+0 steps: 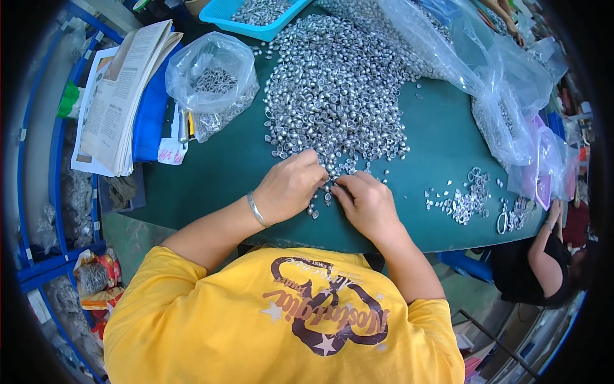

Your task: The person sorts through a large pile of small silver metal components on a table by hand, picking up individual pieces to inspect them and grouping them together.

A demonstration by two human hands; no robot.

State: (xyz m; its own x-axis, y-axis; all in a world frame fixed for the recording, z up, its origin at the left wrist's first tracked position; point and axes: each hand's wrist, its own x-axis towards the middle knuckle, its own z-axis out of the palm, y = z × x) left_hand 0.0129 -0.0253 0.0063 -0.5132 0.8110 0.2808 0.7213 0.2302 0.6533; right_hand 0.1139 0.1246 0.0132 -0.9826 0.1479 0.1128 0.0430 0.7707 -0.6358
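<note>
Nearest the camera, a yellow shirt [281, 320] with a dark curling print fills the lower frame. Both forearms reach forward onto a green table [217, 173] with a matte, smooth surface.

The left hand [291, 185] wears a thin silver bangle [257, 210] at the wrist. Its fingers are curled inward at the near edge of the metal pieces; whether they pinch anything cannot be told. The right hand [364, 201] lies just beside it, fingers bent toward the left hand's fingertips and touching loose pieces; its grip is likewise hidden.

Between and just beyond the hands begins a large heap of small metal rings [336, 89]: shiny, silver, oval and hollow. The heap widens toward the far side of the table.

Near right, a small cluster of rings [470, 198] lies apart from the main heap, with a few larger loops beside it.

Left of the heap stands an open clear plastic bag [214, 80], crinkled, holding more silver pieces. Further left, a stack of printed paper booklets [125, 96] rests on a blue block [151, 115].

Far right, large clear plastic bags [499, 83] sag over more metal pieces. At the far edge, a light blue plastic tray [249, 16] holds more silver pieces.

At the right rim, another person's arm [550, 237] rests near the table.
</note>
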